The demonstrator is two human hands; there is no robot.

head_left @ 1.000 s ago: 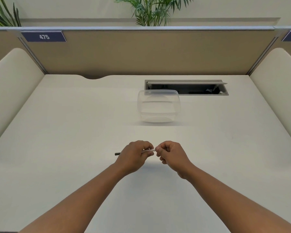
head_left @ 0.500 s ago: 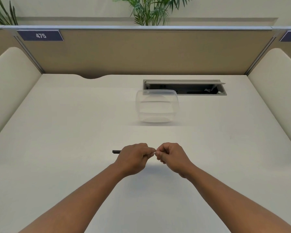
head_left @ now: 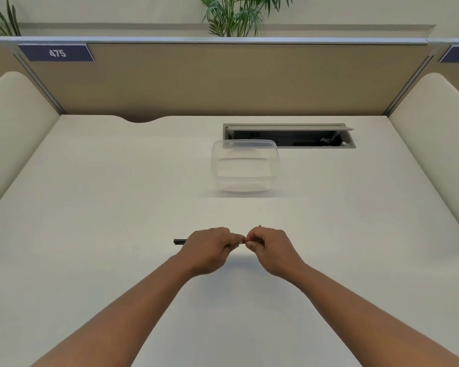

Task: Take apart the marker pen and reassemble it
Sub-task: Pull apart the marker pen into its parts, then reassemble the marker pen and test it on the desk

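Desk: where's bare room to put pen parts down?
Bare desk left of the clear tub, right of it below the cable hatch, and between tub and hands. Tight only where left hand and right hand grip the pen.

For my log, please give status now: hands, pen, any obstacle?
Left hand and right hand shut on marker pen, fists nearly touching. Dark end sticks out left. Clear container far behind, not in the way.

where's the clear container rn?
Head view: the clear container sits mid-desk, beyond both hands, its far edge overlapping the left end of the open cable hatch.
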